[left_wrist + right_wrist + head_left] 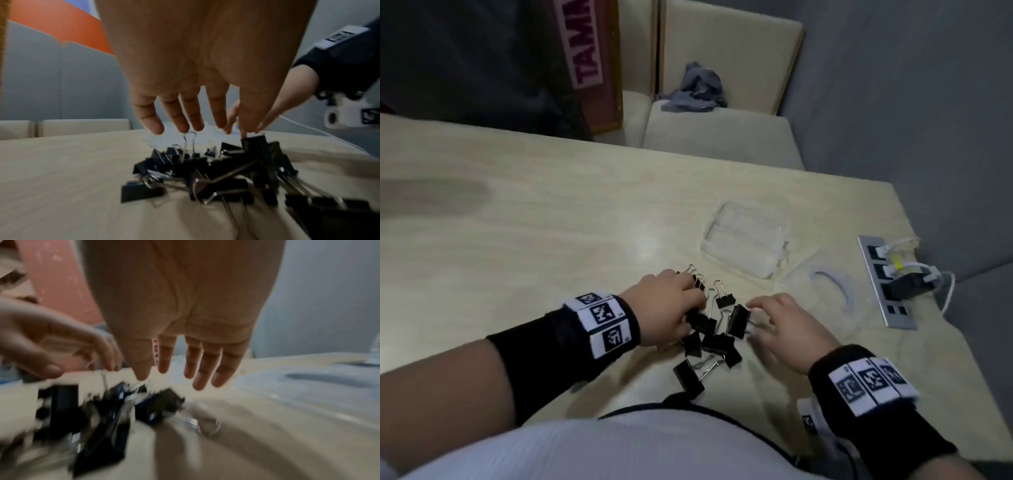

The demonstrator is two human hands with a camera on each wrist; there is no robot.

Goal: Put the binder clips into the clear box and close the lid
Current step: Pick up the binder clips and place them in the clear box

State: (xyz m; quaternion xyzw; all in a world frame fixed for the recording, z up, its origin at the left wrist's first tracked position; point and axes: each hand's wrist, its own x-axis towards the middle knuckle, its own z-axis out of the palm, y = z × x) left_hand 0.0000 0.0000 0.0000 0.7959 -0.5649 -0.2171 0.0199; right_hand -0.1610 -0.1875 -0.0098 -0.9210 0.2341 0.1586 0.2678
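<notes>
Several black binder clips point(714, 334) lie in a loose pile on the pale wooden table point(534, 240), close to my body. My left hand point(693, 303) hovers over the pile's left side, fingers spread and pointing down, thumb tip touching an upright clip point(255, 146). At the pile's right side is my right hand point(756, 318), its fingers straight and apart, holding nothing. The clear box point(746, 236) sits behind the pile. A flat clear piece with a white oval point(825, 291), perhaps the lid, lies to its right. The right wrist view is blurred.
A grey socket strip point(887, 281) with white cables plugged in lies near the table's right edge. Cream chairs point(722, 137) stand behind the table, one with a grey cloth point(695, 89) on it. The table's left half is bare wood.
</notes>
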